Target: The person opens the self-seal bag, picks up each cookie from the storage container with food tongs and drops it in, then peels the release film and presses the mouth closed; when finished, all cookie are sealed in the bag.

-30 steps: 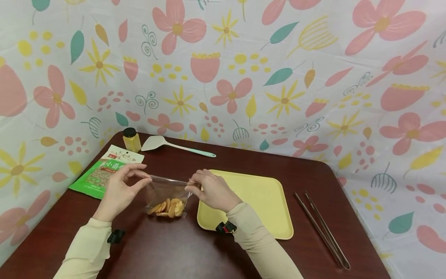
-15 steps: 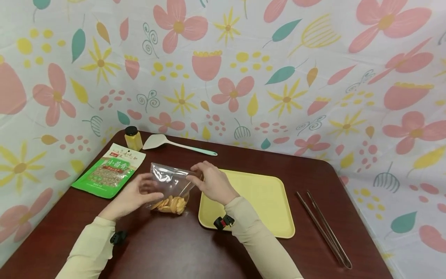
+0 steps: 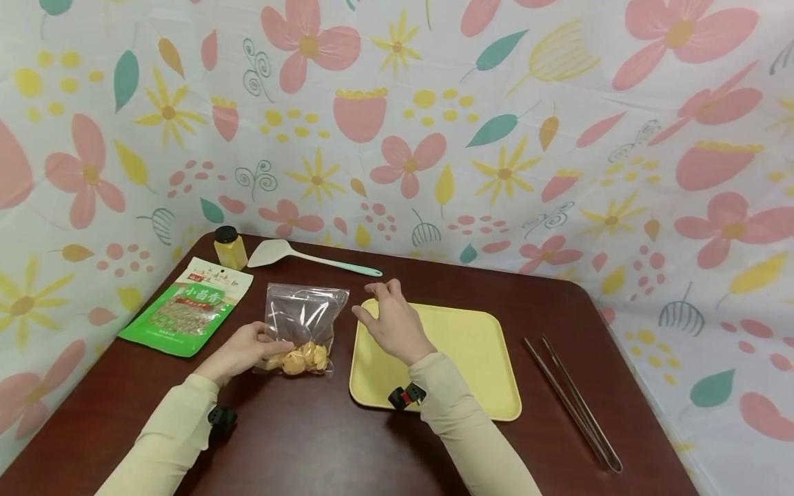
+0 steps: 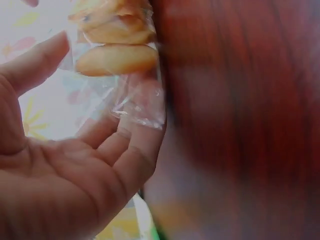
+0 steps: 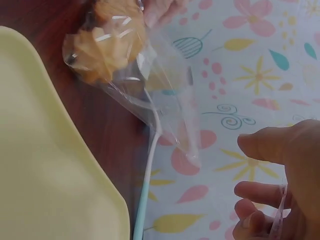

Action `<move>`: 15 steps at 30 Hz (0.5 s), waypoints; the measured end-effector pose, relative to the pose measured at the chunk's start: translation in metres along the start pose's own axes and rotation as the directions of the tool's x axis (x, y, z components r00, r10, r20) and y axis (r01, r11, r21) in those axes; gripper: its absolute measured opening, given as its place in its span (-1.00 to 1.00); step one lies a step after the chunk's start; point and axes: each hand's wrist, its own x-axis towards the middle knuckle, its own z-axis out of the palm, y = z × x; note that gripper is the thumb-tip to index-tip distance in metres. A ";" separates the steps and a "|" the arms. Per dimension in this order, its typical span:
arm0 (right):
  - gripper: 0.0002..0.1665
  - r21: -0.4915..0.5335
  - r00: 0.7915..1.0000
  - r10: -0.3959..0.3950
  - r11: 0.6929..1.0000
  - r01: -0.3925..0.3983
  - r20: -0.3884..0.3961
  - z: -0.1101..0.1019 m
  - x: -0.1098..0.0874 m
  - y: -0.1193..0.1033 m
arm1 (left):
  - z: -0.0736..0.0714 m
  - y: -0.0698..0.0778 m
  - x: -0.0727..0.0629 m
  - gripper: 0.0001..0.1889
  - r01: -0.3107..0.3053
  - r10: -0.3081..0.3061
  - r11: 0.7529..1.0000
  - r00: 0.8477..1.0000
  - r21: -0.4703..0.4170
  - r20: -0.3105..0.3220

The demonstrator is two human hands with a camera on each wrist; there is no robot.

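Observation:
A clear plastic bag [image 3: 300,313] of golden cookies [image 3: 304,359] stands on the dark table. My left hand [image 3: 248,350] holds its lower left side, thumb in front of the cookies and fingers behind. In the left wrist view, the bag's bottom corner lies against those fingers [image 4: 140,145]. Right of the bag, apart from it, my right hand [image 3: 397,324] hovers over the left part of a yellow tray [image 3: 477,365], thumb and fingers spread. A thin clear strip [image 5: 279,212] shows by its bent lower fingers in the right wrist view.
Left of the bag lies a green-and-white seasoning packet [image 3: 186,310]. Behind are a yellow jar [image 3: 231,253] with a black lid and a white spatula [image 3: 273,253] with a mint handle. Metal tongs [image 3: 573,406] lie right of the tray; a floral cloth [image 3: 403,103] hangs behind.
My left hand has gone from the bag's top edge down to its lower left side. My right hand has come off the top right corner, and the bag now faces me more squarely.

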 end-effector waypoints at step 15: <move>-0.49 -0.324 0.858 -0.498 0.797 0.509 0.125 0.044 -0.021 -0.035 | -0.002 0.000 0.008 -0.33 -0.008 0.012 0.997 0.998 -0.077 0.056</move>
